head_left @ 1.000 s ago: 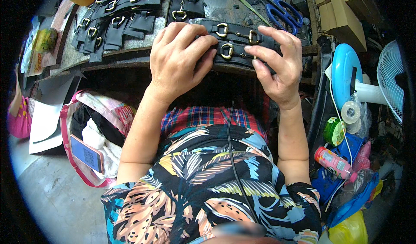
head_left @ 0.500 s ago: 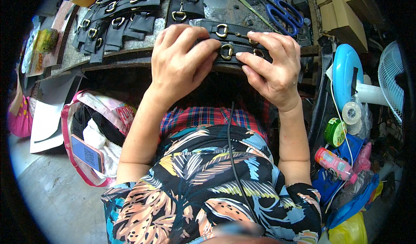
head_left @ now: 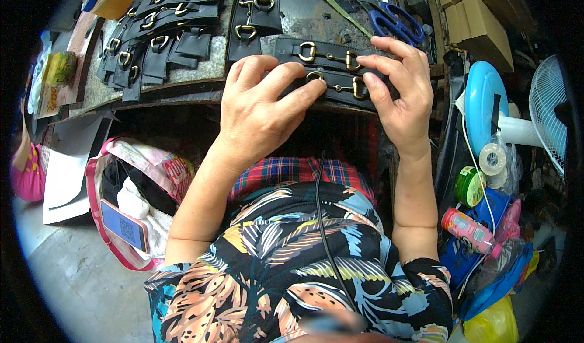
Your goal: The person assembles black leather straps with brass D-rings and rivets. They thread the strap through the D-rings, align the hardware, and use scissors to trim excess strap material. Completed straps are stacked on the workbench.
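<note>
Two black leather straps lie near the table's front edge, each with a brass horsebit buckle: a far strap [head_left: 334,55] and a near strap [head_left: 340,93]. My left hand [head_left: 261,105] has its fingers bent over the left end of the near strap, the index fingertip at its left ring; the thumb is hidden. At the right ends of both straps is my right hand [head_left: 406,96], its fingers spread. Its thumb is by the near strap's right ring and its index finger reaches the far strap's ring.
More buckled black straps [head_left: 182,8] lie at the far left, others [head_left: 255,14] beside them. Blue-handled scissors [head_left: 395,25] are at the far right. A blue and white fan [head_left: 486,105] and a pink bottle [head_left: 468,230] stand right; a bag holding a phone [head_left: 125,226] sits lower left.
My right hand has moved right and its fingers have opened off the near strap. My left hand has shifted slightly right and down. The two straps sit a little lower in view.
</note>
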`<state>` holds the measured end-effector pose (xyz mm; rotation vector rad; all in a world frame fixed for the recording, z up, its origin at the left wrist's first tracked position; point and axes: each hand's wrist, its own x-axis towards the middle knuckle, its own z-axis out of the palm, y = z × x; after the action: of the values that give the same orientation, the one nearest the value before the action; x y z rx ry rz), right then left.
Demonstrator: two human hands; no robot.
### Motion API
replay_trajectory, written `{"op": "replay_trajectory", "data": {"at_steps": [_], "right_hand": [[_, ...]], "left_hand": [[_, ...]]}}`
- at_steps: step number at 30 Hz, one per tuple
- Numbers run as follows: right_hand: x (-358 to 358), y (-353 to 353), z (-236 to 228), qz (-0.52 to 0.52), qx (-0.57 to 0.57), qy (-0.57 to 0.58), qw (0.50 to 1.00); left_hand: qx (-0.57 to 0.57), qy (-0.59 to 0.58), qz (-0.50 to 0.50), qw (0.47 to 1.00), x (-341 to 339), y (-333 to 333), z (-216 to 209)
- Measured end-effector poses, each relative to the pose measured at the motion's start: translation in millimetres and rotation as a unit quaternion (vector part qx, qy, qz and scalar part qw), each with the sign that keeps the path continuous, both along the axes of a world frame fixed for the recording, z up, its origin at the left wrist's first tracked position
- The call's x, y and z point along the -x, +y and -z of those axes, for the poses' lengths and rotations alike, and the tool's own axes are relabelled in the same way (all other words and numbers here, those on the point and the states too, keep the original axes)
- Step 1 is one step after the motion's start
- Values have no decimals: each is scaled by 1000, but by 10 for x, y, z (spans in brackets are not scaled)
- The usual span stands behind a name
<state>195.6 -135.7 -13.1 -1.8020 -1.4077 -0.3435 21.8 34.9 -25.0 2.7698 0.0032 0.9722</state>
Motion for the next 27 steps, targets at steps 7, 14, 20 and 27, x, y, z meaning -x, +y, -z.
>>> {"op": "replay_trajectory", "data": {"at_steps": [7,14,20,27], "right_hand": [[-68,-156,-102,88,45,-18,995],[113,-317,-184,78,144,-28,986],[237,-315,-98,95,109,-3,990],[207,-268,-36,69,79,102,989]], "left_hand": [[25,-12,29,999,71,118,-63],[-3,120,-55,991,158,120,-267],[7,124,-57,991,132,124,-313],[-1,94,-53,994,117,155,-286]]}}
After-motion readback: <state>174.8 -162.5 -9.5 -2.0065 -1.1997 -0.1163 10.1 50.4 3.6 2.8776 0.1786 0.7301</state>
